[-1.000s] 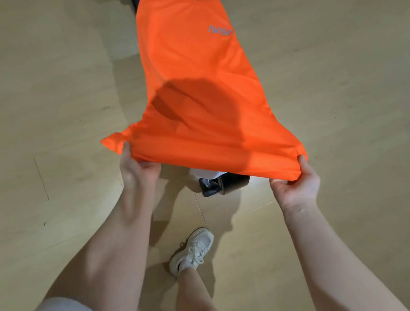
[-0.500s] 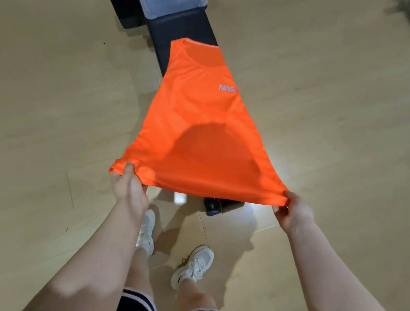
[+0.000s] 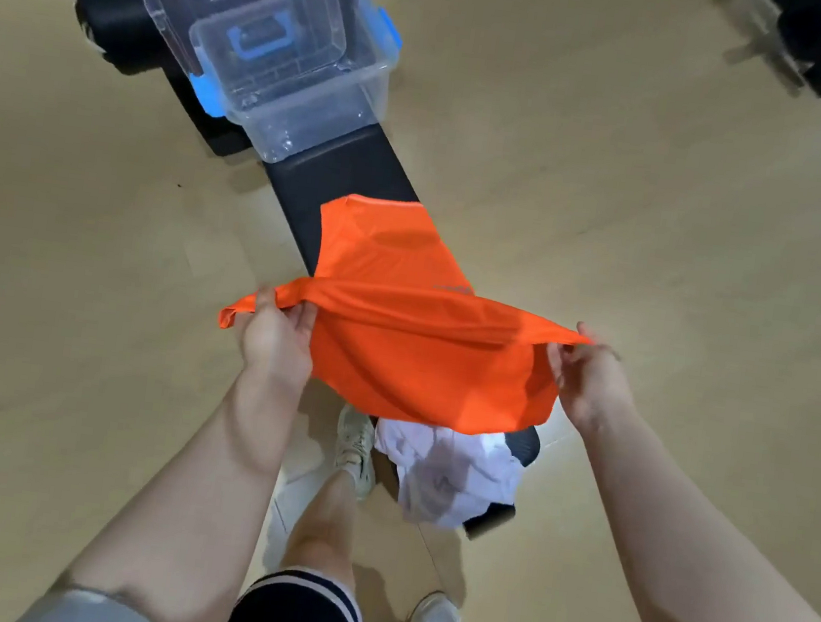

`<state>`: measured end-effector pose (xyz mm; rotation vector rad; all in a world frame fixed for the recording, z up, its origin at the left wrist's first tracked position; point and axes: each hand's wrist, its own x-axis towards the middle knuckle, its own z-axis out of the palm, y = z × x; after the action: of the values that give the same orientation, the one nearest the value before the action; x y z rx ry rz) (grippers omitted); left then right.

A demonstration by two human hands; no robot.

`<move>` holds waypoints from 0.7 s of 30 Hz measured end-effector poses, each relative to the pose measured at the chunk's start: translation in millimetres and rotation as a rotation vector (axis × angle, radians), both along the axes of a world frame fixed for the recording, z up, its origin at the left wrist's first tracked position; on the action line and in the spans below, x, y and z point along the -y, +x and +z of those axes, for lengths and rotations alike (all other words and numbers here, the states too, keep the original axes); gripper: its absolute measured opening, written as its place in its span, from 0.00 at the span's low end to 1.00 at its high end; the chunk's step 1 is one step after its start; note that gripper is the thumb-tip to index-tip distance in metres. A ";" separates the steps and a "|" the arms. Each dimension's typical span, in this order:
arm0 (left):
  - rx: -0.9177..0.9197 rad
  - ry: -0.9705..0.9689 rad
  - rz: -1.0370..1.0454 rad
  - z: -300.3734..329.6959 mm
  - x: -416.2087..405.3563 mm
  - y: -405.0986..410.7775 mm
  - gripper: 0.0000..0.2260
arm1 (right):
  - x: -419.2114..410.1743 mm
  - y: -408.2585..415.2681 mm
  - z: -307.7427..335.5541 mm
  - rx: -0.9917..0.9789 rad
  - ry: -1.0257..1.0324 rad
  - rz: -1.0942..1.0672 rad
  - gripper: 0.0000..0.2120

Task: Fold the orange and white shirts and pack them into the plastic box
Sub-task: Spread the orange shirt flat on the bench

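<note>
Left hand (image 3: 276, 341), at 9 o'clock of the orange shirt (image 3: 408, 352): clenched on one hem corner. Shirt of smooth, slightly glossy fabric, long axis running 12 to 6 o'clock along the black padded bench (image 3: 347, 174), collar toward 12, lifted hem doubled back over the body. Clear, rigid, rectangular plastic box (image 3: 291, 89) with blue latches at 11 o'clock on the bench. Crumpled white shirt (image 3: 450, 476) at 6 o'clock, on the bench's near end. Right hand (image 3: 589, 379), at 3 o'clock: pinching the opposite hem corner.
</note>
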<state>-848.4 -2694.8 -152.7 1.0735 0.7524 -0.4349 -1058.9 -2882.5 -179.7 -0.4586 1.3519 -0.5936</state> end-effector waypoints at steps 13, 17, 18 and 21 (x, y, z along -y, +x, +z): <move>-0.223 0.265 -0.205 -108.4 131.9 146.7 0.14 | 116.6 135.0 -139.8 -0.697 -0.190 0.357 0.16; -0.275 0.167 -0.231 -147.7 146.8 159.1 0.15 | 125.8 152.0 -183.3 -0.682 -0.077 0.300 0.13; -0.260 0.158 -0.251 -156.1 147.5 160.9 0.13 | 123.5 155.7 -190.8 -0.684 -0.048 0.312 0.11; -0.167 0.193 -0.400 -178.8 143.8 163.9 0.13 | 110.6 166.9 -208.1 -0.637 0.047 0.393 0.14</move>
<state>-684.5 -2838.6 -331.5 1.3883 0.7370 -0.8133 -891.9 -2993.1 -387.7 -0.8987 1.8057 -0.0796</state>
